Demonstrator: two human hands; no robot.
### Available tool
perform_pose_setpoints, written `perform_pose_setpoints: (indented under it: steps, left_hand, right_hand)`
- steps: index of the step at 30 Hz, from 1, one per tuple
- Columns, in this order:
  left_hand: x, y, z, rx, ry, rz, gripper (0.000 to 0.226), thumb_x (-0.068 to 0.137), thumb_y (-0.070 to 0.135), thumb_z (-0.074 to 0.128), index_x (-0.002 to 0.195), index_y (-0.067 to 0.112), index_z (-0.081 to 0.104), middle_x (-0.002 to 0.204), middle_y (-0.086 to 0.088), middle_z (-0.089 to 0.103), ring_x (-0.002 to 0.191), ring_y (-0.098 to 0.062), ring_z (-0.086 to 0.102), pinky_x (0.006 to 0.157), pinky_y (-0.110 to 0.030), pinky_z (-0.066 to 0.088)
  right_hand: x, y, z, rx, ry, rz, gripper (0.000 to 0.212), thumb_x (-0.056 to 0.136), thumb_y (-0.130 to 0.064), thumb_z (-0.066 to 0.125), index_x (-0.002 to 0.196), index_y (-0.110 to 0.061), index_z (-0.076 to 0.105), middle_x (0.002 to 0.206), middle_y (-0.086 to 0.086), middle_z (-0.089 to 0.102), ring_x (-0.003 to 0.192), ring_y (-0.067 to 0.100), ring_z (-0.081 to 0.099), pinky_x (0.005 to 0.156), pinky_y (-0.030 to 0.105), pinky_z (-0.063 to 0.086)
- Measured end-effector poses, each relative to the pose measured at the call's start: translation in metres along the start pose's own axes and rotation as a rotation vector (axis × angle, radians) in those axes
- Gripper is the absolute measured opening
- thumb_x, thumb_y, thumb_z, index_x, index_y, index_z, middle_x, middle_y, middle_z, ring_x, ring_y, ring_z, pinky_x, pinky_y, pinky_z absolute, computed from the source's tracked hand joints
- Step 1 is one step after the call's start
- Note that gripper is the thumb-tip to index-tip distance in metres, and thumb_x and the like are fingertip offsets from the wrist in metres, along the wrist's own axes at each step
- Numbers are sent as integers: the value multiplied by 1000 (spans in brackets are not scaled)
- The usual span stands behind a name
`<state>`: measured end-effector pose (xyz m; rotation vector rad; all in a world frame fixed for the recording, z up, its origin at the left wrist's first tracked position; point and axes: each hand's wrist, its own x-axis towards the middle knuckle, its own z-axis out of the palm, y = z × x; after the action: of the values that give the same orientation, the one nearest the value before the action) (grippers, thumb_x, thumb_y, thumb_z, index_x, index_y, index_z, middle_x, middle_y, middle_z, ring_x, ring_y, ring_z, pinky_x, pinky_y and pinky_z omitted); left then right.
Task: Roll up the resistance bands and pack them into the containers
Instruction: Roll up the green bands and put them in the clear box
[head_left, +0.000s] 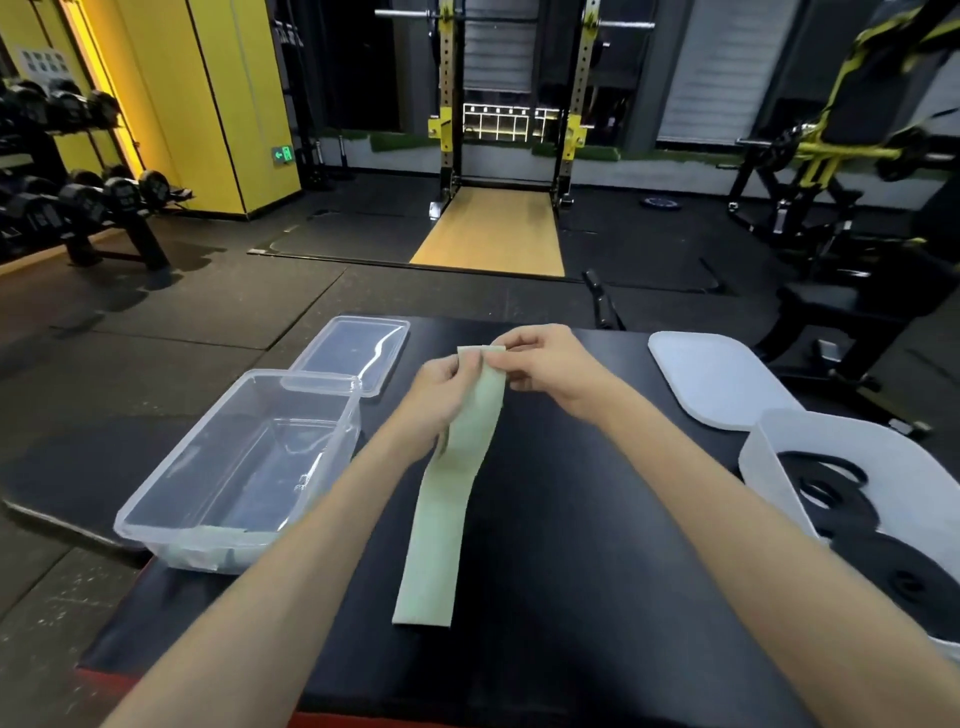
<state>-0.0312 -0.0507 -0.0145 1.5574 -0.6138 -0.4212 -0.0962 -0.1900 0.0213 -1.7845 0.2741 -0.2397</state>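
A pale green resistance band (441, 525) lies lengthwise on the black bench top (597, 545), its far end lifted. My left hand (441, 395) and my right hand (545, 369) both pinch that raised far end between fingers and thumb. A clear plastic container (171, 499) stands at the left edge of the bench, with pale green material visible at its near bottom. A white translucent container (769, 452) at the right holds black rolled bands (841, 499).
A clear lid (358, 343) lies behind the left container, and a white lid (717, 374) lies at the far right of the bench. Beyond are a squat rack (509, 104), a dumbbell rack (78, 197) at left and a machine (831, 156) at right.
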Motion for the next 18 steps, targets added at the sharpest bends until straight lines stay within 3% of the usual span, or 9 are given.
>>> perform_pose_setpoints:
  steps: [3,8,15,18]
  left_hand:
    - [-2,-2,27,-151,-111,-64,29,98,30,50,111,8,63,98,-14,72,89,-24,69,78,-36,54]
    - [-13,-27,51,19,-244,-204,22,92,21,61,105,4,64,97,-10,73,90,-26,70,84,-46,55]
    - [-15,-29,67,-306,-317,-355,20,100,8,41,110,4,57,102,-13,71,88,-22,69,81,-36,57]
    - [-7,-29,77,-285,-302,-427,20,100,8,38,107,4,56,104,-16,68,89,-26,68,84,-40,56]
  right_hand:
    - [0,-1,-29,-27,92,2,4,84,-5,70,88,-3,69,82,13,66,71,19,60,69,32,51]
    - [12,24,-65,-42,241,92,4,84,-8,70,82,-10,68,82,7,66,61,11,56,59,23,48]
    - [34,66,-73,-21,348,152,10,84,-11,71,75,-13,66,70,2,60,58,11,49,51,22,40]
    - [44,78,-74,-21,390,159,13,84,-11,69,72,-14,65,67,2,59,58,14,47,50,23,39]
